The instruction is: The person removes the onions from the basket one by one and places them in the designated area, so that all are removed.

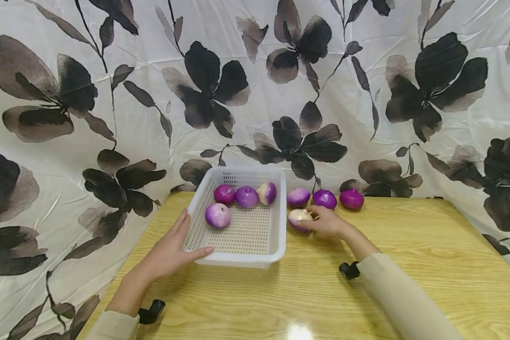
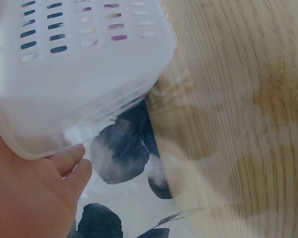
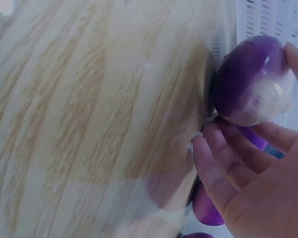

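Observation:
A white perforated plastic basket (image 1: pixel 276 236) stands on the table with several purple onions in it, one of them a purple-and-white onion (image 1: pixel 218 216) nearer the front. At its front left corner my left hand (image 1: pixel 170 250) holds the rim, thumb along the front edge and fingers against the left side. Just right of the basket, my right hand (image 1: pixel 328 222) pinches an onion (image 3: pixel 256 82), purple below and whitish on top, between thumb and fingers. Behind that hand sit a pale purple onion (image 1: pixel 298 197), a darker onion (image 1: pixel 325 199) and a magenta onion (image 1: pixel 352 199).
The wooden table (image 1: pixel 408 245) ends at the back against a hanging cloth (image 1: pixel 255 108) with dark flowers. A black wrist mount (image 1: pixel 152 311) hangs by the left sleeve, and another black mount (image 1: pixel 349 270) by the right sleeve.

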`<state>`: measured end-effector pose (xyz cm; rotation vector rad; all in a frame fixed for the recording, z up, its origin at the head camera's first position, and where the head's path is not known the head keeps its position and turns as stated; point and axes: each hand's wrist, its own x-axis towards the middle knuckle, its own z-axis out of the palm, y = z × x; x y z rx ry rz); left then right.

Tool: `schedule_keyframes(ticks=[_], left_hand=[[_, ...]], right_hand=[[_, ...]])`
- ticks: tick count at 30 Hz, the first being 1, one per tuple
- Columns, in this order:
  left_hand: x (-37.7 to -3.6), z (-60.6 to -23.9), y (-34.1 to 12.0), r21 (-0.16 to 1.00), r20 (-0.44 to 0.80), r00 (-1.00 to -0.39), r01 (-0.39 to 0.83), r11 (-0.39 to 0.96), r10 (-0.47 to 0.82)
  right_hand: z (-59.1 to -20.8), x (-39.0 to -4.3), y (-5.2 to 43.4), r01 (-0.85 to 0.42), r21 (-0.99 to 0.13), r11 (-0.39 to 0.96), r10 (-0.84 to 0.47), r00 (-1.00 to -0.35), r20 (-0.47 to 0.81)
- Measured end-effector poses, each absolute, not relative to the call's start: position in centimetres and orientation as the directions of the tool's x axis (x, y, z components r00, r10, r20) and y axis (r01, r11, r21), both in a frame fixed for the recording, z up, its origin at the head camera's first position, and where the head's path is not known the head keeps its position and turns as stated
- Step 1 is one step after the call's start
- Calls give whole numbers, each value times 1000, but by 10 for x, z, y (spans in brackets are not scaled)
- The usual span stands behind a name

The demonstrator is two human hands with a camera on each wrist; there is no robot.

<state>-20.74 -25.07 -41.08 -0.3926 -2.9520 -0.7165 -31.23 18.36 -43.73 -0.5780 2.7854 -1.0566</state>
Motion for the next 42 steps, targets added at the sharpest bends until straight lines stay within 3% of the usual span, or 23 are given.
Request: schedule_keyframes(ticks=[42], left_hand=[[-207, -411, -250, 440, 144, -962, 271, 856, 230]], right_hand=[[-436, -306, 182, -250, -745, 619, -410, -911, -35]])
